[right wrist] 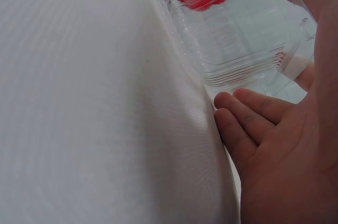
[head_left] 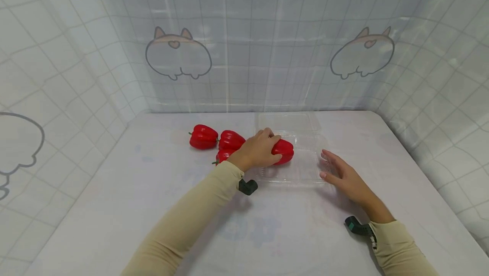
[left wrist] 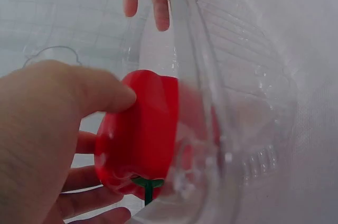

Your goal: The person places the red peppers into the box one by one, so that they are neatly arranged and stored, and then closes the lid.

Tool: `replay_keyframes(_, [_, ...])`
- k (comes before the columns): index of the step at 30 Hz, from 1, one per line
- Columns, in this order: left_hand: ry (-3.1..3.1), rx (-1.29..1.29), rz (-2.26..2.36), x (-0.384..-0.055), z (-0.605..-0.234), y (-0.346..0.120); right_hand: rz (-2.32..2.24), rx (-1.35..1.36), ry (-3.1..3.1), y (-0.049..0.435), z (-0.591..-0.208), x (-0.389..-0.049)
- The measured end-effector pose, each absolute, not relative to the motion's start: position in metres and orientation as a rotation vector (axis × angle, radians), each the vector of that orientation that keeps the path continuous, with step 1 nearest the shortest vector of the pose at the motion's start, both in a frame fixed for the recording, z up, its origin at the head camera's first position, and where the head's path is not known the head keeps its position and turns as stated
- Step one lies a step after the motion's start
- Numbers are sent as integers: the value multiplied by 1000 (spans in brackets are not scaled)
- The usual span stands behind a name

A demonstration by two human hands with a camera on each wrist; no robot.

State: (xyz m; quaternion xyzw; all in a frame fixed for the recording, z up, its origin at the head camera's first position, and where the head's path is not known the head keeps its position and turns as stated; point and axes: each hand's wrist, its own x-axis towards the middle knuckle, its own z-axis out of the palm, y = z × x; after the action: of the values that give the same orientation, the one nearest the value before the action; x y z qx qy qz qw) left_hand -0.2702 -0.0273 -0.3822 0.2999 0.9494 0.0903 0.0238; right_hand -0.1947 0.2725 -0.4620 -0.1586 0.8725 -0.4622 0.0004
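Note:
My left hand (head_left: 257,149) holds a red bell pepper (head_left: 283,152) in the left part of a clear plastic container (head_left: 302,180). In the left wrist view the thumb lies on this pepper (left wrist: 150,123), other fingers are around its far side, and its green stem faces the camera. My right hand (head_left: 349,180) is at the container's right end, thumb and fingers spread and fairly straight. The right wrist view shows its fingers (right wrist: 256,115) beside the container's wall and the thumb near the rim; whether they touch it I cannot tell.
Left of the container lie more red bell peppers: one farthest left (head_left: 203,136), another (head_left: 231,140) next to it, and a third (head_left: 223,156) partly behind my left hand. The container's transparent lid (head_left: 288,122) extends toward the back edge of the white table (head_left: 114,208).

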Motion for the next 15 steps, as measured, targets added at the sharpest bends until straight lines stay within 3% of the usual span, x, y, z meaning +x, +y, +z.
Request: replay_keyframes(15, [2986,976,232,-271,-384,-29,-1482,-513,2717,271,-459,-193])
